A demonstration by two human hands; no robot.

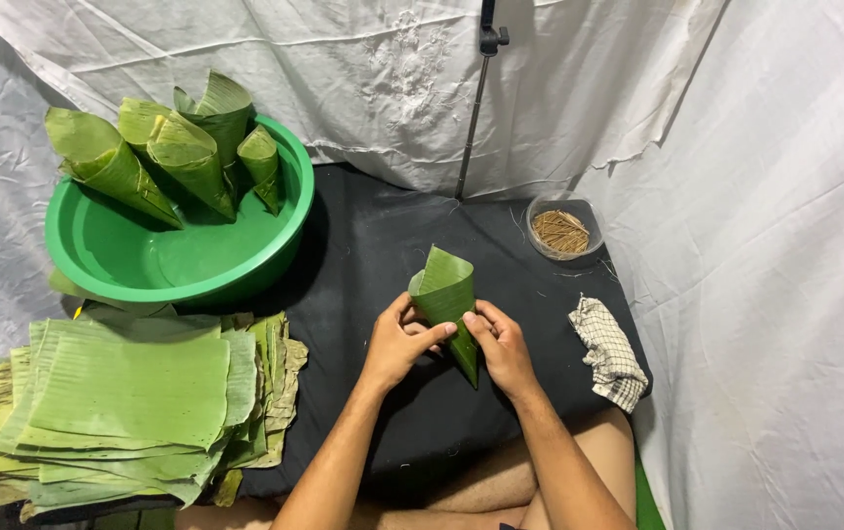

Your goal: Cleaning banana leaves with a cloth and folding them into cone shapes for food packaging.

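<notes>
Item in hand: one banana-leaf cone (447, 299), held upright over the black cloth (383, 255), open mouth up and away, tip pointing down toward the lap. Grip: I log the left hand (397, 344) closed narrow on the cone's left edge, thumb across the overlap; the right hand (502, 344) pinches the right side just below the rim, fingertips touching the leaf. Risk, as I judge it: the wrap looks held by finger pressure alone, so a slackened pinch could let the overlap spring open, and too hard a squeeze near the tip could split the leaf along its ribs. Adjacent: checked rag (608, 353) to the right, apart from the hands; small bowl of thin sticks (561, 232) beyond it. Left side: stack of flat banana leaves (128, 402), and a green basin (186, 250) holding finished cones (162, 152) leaning on its far wall, where a knock could tip them out.
</notes>
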